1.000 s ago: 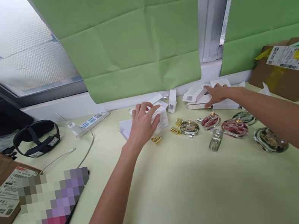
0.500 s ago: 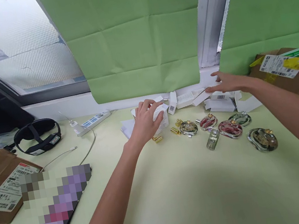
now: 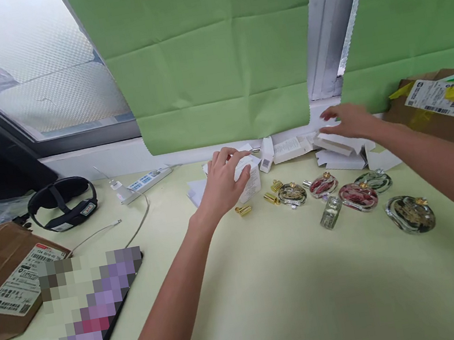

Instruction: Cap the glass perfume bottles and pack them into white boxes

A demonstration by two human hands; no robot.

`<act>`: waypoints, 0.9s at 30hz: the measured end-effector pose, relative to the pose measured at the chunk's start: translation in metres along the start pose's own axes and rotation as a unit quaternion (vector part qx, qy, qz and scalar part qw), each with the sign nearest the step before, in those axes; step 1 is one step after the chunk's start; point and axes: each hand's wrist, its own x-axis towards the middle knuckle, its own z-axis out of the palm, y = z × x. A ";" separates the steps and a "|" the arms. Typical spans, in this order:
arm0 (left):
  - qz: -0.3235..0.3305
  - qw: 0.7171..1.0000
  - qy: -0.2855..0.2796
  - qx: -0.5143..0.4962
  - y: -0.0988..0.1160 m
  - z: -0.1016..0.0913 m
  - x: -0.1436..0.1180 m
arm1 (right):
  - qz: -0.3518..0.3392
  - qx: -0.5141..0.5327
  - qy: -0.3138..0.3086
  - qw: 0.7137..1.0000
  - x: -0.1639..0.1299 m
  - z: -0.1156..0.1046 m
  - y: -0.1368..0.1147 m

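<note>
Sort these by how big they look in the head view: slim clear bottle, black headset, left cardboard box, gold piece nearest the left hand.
1. Left cardboard box, though the frame cuts it off
2. Black headset
3. Slim clear bottle
4. Gold piece nearest the left hand

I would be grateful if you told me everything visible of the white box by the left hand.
The white box looks like thin card, with flat faces and small print, too fine to read, on the side facing the camera. It sits on the pale table towards the window side, beyond a small gold piece and left of a narrow barcoded carton. The left hand hides much of it; whether the fingers touch it, I cannot tell.
</note>
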 end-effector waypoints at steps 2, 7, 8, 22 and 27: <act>-0.001 1.000 -0.001 -0.001 0.000 -0.001 0.000 | 0.001 -0.024 -0.061 0.998 0.008 0.017 -0.014; -0.001 1.000 0.000 -0.012 -0.001 -0.003 -0.001 | 0.040 -0.041 -0.162 0.985 0.024 0.057 -0.034; -0.001 1.000 0.002 -0.015 -0.001 -0.004 -0.001 | 0.050 -0.038 -0.170 0.983 0.025 0.063 -0.035; -0.021 0.996 0.031 -0.084 0.005 -0.010 0.000 | -0.012 0.181 0.020 0.983 0.008 0.008 -0.056; -0.070 0.974 0.021 -0.214 0.013 -0.015 -0.001 | -0.123 0.267 0.047 0.955 -0.067 -0.017 -0.083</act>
